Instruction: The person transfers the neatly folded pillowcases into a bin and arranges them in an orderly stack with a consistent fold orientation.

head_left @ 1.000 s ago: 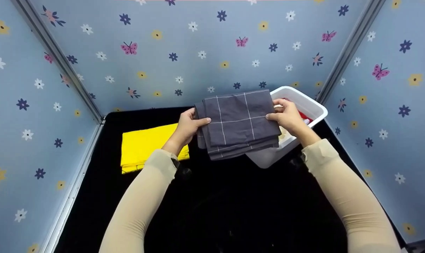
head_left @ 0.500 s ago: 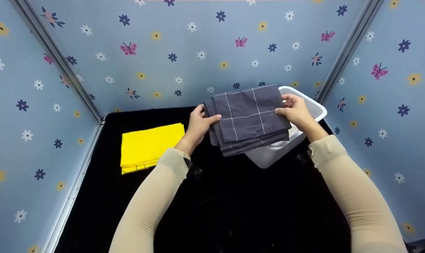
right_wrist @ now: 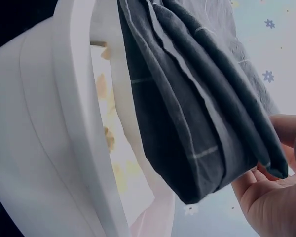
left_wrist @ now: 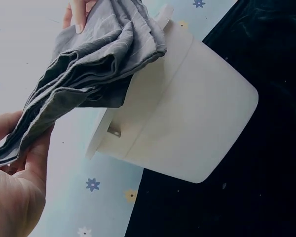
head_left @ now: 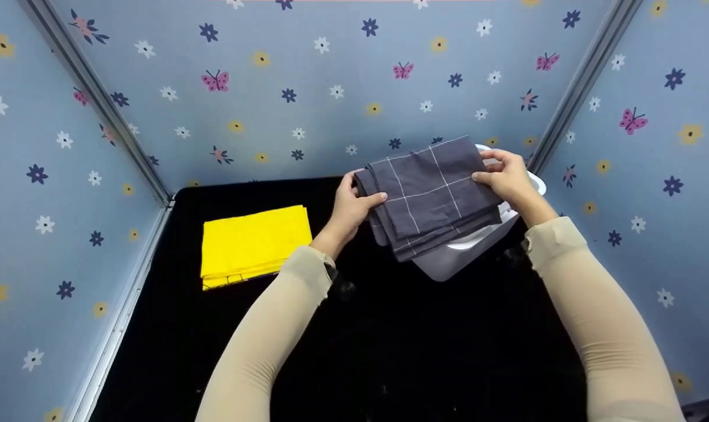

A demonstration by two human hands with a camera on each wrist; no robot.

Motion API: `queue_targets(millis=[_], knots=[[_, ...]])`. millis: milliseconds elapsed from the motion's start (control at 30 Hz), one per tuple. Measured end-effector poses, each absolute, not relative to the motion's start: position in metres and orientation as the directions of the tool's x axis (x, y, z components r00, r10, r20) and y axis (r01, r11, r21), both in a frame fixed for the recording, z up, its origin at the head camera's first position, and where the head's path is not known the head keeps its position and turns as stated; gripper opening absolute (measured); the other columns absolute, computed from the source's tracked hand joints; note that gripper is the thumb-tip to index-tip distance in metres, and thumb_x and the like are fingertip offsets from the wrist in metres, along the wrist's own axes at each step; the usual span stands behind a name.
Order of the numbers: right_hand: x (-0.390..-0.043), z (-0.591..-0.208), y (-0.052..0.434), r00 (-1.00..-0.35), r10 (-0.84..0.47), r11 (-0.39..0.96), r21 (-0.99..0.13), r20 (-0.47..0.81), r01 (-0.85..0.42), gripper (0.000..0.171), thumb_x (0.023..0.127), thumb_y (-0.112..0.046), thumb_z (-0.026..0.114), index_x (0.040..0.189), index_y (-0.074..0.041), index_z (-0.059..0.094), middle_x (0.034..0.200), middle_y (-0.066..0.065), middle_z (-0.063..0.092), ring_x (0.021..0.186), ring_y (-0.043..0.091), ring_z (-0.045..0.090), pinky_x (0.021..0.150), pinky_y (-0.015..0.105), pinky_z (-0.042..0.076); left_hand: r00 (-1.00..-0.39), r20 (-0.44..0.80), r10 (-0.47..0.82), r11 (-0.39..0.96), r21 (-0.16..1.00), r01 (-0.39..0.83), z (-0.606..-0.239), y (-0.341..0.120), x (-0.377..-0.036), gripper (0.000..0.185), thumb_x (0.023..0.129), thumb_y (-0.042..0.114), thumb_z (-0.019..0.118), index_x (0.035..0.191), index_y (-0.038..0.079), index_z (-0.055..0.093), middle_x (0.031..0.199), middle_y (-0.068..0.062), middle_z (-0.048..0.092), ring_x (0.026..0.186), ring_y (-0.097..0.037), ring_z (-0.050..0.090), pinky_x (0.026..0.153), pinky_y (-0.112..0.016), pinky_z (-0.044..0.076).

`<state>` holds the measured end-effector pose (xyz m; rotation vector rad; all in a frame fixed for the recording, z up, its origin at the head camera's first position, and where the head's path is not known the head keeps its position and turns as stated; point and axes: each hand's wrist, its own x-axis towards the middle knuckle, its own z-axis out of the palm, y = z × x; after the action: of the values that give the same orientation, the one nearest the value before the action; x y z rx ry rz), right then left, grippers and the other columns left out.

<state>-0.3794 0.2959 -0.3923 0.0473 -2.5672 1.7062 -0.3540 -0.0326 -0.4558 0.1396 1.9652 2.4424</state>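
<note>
A dark grey cloth [head_left: 430, 193] with thin white check lines, folded in several layers, is held up between both hands over the white plastic bin [head_left: 448, 264]. My left hand [head_left: 351, 208] pinches its left edge, thumb on top and fingers beneath. At the opposite edge my right hand [head_left: 509, 179] grips it the same way. The right wrist view shows the stacked folds of the cloth [right_wrist: 187, 108] above the bin's rim [right_wrist: 74, 108]. Inside the bin lies a pale cloth [right_wrist: 113, 143] with a yellow-brown print, partly covered from sight.
A folded yellow cloth [head_left: 251, 243] lies on the black table surface [head_left: 419, 340] to the left. Pale blue walls [head_left: 331, 76] with flowers and butterflies enclose the back and both sides. The bin stands near the back right, close to the wall.
Both hands have moved right and slightly away with the grey cloth, which now covers more of the bin's opening. The yellow cloth and the bin have stayed in place.
</note>
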Motion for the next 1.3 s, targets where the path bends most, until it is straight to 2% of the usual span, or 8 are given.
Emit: queue_targets(millis=[200,400,500,667,833,1033,1133,1300], knots=[[-0.385,-0.394,0.304,-0.999,0.002,0.426,-0.904,0.054,-0.048,0.049,0.095,0.002,0.077,0.143,0.003,0.063,0.091,-0.010,0.072,0.073,0.000,0.069,0.062,0.020,0.060,-0.996,0.053,0.067,-0.215,0.976,0.037,-0.459,-0.023,-0.354,0.071,0.092,-0.008,0.079,0.154,0.005,0.048,0.135,-0.030,0.068,0.100,-0.028,0.073,0.083,-0.039,0.067],[-0.392,-0.397,0.313,-0.999,-0.043,0.427,-0.903,0.034,-0.049,0.040,0.095,0.005,0.075,0.134,0.002,0.064,0.084,-0.013,0.071,0.070,0.001,0.069,0.060,0.020,0.059,-0.996,0.040,0.077,-0.216,0.976,0.023,-0.462,-0.014,-0.354,0.072,0.093,-0.008,0.078,0.156,0.005,0.045,0.137,-0.031,0.066,0.104,-0.031,0.074,0.085,-0.041,0.067],[-0.395,-0.398,0.317,-0.997,-0.070,0.443,-0.895,0.019,-0.048,0.039,0.097,0.004,0.073,0.134,0.002,0.063,0.085,-0.011,0.071,0.069,0.003,0.068,0.059,0.021,0.059,-0.997,0.036,0.074,-0.217,0.976,0.019,-0.463,-0.011,-0.354,0.072,0.093,-0.009,0.077,0.156,0.004,0.044,0.138,-0.032,0.066,0.104,-0.032,0.074,0.086,-0.041,0.067],[-0.397,-0.397,0.323,-0.992,-0.126,0.476,-0.878,-0.016,-0.046,0.044,0.102,0.000,0.070,0.144,0.002,0.057,0.091,-0.008,0.070,0.071,0.006,0.068,0.061,0.024,0.059,-0.997,0.032,0.067,-0.213,0.977,0.017,-0.464,-0.003,-0.354,0.073,0.092,-0.009,0.078,0.155,0.003,0.044,0.137,-0.032,0.065,0.102,-0.031,0.073,0.085,-0.042,0.067],[-0.402,-0.400,0.331,-0.984,-0.155,0.495,-0.869,-0.085,-0.003,0.048,0.103,-0.001,0.068,0.149,0.004,0.052,0.093,-0.010,0.069,0.073,0.004,0.068,0.063,0.022,0.059,-0.996,0.022,0.082,-0.215,0.977,0.004,-0.468,0.004,-0.354,0.071,0.091,-0.009,0.078,0.153,0.003,0.045,0.137,-0.031,0.066,0.102,-0.031,0.073,0.086,-0.042,0.067],[-0.404,-0.402,0.335,-0.971,-0.160,0.500,-0.863,-0.178,0.076,0.064,0.099,0.002,0.071,0.157,0.003,0.044,0.098,-0.011,0.068,0.078,0.003,0.068,0.070,0.022,0.061,-0.997,0.023,0.079,-0.194,0.981,0.008,-0.471,0.009,-0.355,0.066,0.090,-0.010,0.077,0.148,0.002,0.047,0.133,-0.029,0.067,0.100,-0.029,0.074,0.084,-0.041,0.068],[-0.404,-0.400,0.335,-0.972,-0.163,0.502,-0.862,-0.170,0.066,0.069,0.095,0.005,0.073,0.158,0.004,0.044,0.100,-0.010,0.068,0.080,0.002,0.069,0.072,0.021,0.061,-0.997,0.027,0.068,-0.182,0.983,0.014,-0.471,0.009,-0.355,0.065,0.091,-0.009,0.077,0.148,0.002,0.048,0.132,-0.028,0.067,0.101,-0.029,0.074,0.084,-0.040,0.068],[-0.405,-0.397,0.337,-0.985,-0.125,0.529,-0.848,-0.116,0.033,0.065,0.095,0.005,0.074,0.155,0.002,0.050,0.108,-0.003,0.069,0.081,0.002,0.067,0.071,0.020,0.060,-0.997,0.030,0.078,-0.175,0.984,0.016,-0.471,0.011,-0.357,0.071,0.092,-0.007,0.077,0.154,0.002,0.043,0.139,-0.031,0.064,0.111,-0.037,0.073,0.090,-0.043,0.067]])
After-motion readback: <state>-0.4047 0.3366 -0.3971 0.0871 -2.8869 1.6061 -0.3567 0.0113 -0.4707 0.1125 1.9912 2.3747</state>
